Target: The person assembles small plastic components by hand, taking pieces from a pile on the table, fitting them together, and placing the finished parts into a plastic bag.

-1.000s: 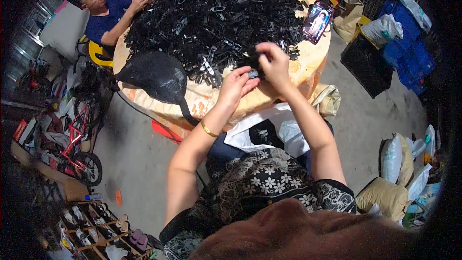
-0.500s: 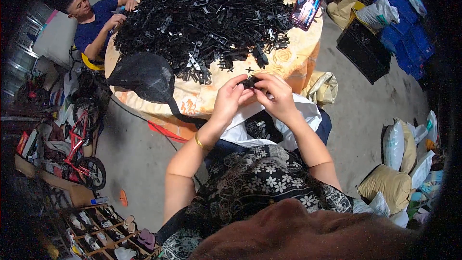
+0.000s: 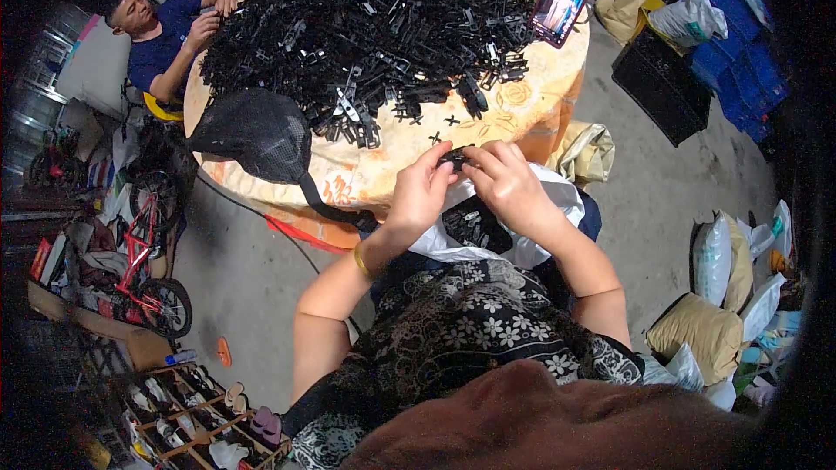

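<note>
Gripping a small black part (image 3: 452,158) with the fingers of the left hand (image 3: 420,196) on one side and the fingers of the right hand (image 3: 514,191) on the other, so basically squeezing it right in the gap between both sets of fingertips. Not managing to make out its exact shape because of all the finger coverage, lol. Holding it near the close edge of the cloth-covered round tabletop (image 3: 544,91), just this side of a couple of little black cross-shaped pieces (image 3: 451,120). Facing a massive heap of black plastic parts (image 3: 374,26) beyond those. Working right above an open white bag (image 3: 433,244) with more black pieces (image 3: 475,224) inside. Also wearing a gold bracelet (image 3: 360,258) on the left wrist. Sharing the tabletop with a rounded black mesh item (image 3: 252,135) off to the left, a lit-up phone (image 3: 562,4) over on the right beside the heap, and a co-worker (image 3: 170,30) in dark blue at the far left edge.
</note>
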Motion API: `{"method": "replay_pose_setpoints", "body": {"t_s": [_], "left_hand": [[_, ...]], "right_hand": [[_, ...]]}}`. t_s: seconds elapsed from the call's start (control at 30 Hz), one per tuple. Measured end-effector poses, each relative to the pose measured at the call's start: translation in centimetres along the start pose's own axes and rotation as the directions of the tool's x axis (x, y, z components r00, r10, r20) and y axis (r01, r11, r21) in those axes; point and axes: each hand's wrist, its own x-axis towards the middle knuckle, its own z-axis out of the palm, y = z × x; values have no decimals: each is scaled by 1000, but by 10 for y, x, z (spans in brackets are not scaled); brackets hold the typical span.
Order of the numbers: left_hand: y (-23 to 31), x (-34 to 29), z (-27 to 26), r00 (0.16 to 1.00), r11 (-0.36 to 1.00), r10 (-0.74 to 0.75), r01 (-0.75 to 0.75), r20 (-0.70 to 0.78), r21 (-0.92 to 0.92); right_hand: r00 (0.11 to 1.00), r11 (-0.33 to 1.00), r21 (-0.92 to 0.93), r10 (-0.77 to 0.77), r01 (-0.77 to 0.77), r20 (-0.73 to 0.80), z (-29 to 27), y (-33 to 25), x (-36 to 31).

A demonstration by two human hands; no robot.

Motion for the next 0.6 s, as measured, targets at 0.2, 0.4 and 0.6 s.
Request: {"method": "replay_pose_setpoints", "body": {"t_s": [0.2, 0.4, 0.6], "left_hand": [[5, -5, -4, 995, 992, 3, 9, 96, -129], [2, -3, -7, 996, 936, 9, 23, 88, -350], [-2, -7, 1, 998, 933, 50, -38, 27, -358]], "right_hand": [[994, 991, 103, -75, 83, -79, 2, 5, -4], [946, 890, 446, 218, -93, -239, 13, 10, -8], [694, 435, 797, 719, -419, -28, 33, 5, -21]]}}
